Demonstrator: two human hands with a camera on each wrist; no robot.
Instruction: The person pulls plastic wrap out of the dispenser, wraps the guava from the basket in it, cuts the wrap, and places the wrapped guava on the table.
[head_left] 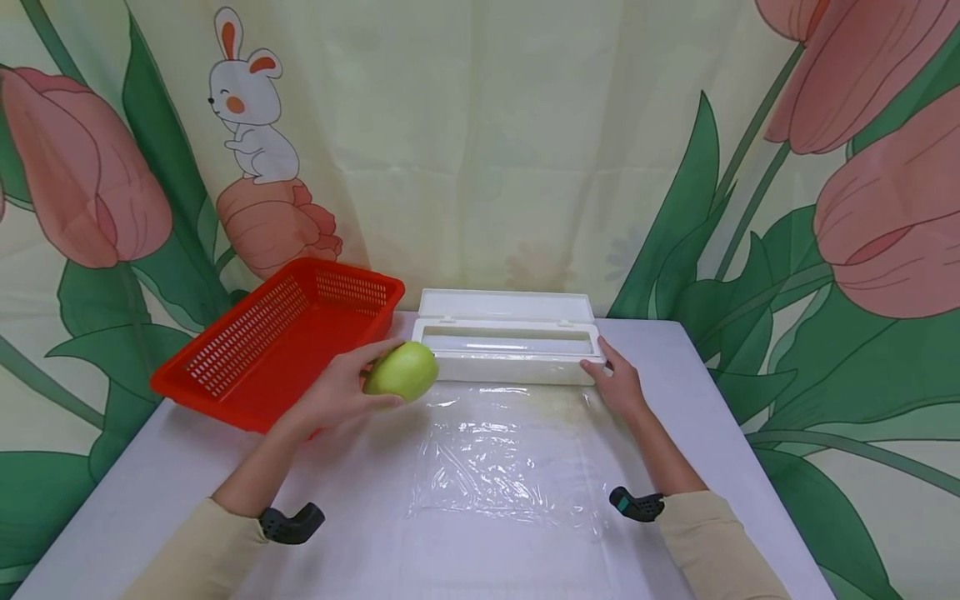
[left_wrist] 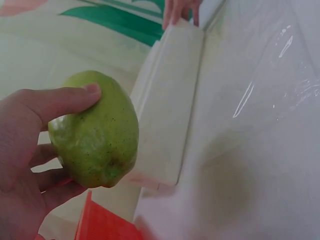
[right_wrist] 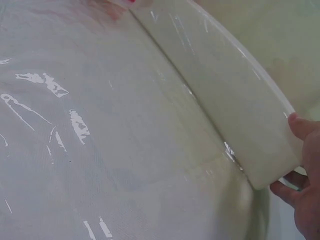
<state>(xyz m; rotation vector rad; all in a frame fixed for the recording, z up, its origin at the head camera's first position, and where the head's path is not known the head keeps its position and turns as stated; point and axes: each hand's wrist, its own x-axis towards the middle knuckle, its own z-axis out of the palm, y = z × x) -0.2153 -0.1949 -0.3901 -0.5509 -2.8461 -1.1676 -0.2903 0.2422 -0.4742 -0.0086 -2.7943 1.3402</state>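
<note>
My left hand [head_left: 341,392] grips a green apple [head_left: 405,371] in the air, just left of a white cling film dispenser [head_left: 517,369]. In the left wrist view the thumb lies across the apple [left_wrist: 97,135] and the other fingers curl behind it. The dispenser's lid [head_left: 506,305] stands raised at the back, with the film roll visible inside. At its right end, my right hand [head_left: 618,383] holds the dispenser between thumb and fingers. A sheet of clear cling film [head_left: 487,458] stretches from the dispenser toward me, flat but wrinkled on the table.
A red plastic basket [head_left: 258,408] sits at the table's back left, beside my left hand. The table [head_left: 352,517] has a white cover. Behind it hangs a curtain [head_left: 480,150] printed with tulips and a rabbit.
</note>
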